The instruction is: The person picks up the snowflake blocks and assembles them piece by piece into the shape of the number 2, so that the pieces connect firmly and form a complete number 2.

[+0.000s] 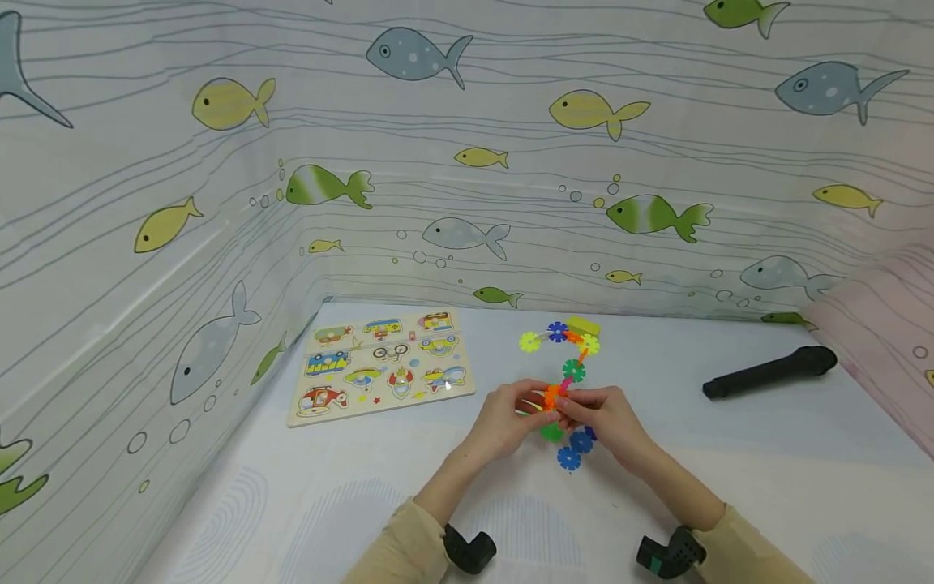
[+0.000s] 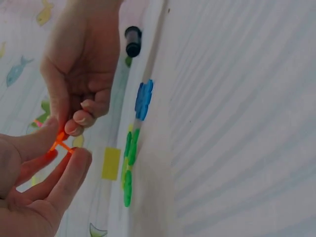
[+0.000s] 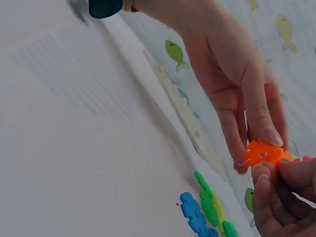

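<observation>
Hands (image 1: 507, 419) (image 1: 607, 419) in high head, close wrist views

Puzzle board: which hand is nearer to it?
Left. The left hand is just right of the puzzle board; the right hand is farther right, beyond the left.

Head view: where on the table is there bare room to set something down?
Bare: right of the right hand, this side of the black microphone; left of the left hand, this side of the puzzle board. Crowded: the middle, around both hands and the flower discs.
</observation>
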The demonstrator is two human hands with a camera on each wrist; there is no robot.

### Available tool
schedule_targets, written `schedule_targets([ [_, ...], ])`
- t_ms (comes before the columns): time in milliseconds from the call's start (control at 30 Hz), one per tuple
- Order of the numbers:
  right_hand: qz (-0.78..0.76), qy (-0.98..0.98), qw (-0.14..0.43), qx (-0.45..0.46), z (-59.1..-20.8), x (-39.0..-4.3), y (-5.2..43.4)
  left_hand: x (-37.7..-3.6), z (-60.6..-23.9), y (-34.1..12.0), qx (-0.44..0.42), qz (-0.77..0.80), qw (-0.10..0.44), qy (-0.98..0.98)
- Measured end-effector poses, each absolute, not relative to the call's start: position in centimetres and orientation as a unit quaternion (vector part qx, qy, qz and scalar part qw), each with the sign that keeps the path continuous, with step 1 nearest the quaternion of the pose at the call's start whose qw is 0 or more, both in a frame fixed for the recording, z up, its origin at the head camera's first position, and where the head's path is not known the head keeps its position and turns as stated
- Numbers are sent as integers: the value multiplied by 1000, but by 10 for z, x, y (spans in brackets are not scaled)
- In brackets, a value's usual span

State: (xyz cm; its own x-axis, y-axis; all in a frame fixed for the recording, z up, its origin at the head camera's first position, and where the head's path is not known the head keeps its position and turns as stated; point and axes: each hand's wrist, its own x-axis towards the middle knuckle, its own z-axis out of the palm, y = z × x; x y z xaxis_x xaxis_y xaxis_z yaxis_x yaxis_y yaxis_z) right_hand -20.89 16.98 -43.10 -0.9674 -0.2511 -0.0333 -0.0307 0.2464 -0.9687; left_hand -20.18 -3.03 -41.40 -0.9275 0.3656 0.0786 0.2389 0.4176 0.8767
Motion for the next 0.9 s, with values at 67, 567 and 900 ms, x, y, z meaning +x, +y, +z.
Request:
schedule_targets([
  [67,-604,786,93,-90,-430,-209,170,-202,-414,-31,193,512,70,834],
  [567,-570,814,67,-92,-425,-212,172,-202,-412,-32,202,516,56,831],
  [900,-571,814,70,-81,-425,-212,171,-203,-414,-33,214,517,59,827],
])
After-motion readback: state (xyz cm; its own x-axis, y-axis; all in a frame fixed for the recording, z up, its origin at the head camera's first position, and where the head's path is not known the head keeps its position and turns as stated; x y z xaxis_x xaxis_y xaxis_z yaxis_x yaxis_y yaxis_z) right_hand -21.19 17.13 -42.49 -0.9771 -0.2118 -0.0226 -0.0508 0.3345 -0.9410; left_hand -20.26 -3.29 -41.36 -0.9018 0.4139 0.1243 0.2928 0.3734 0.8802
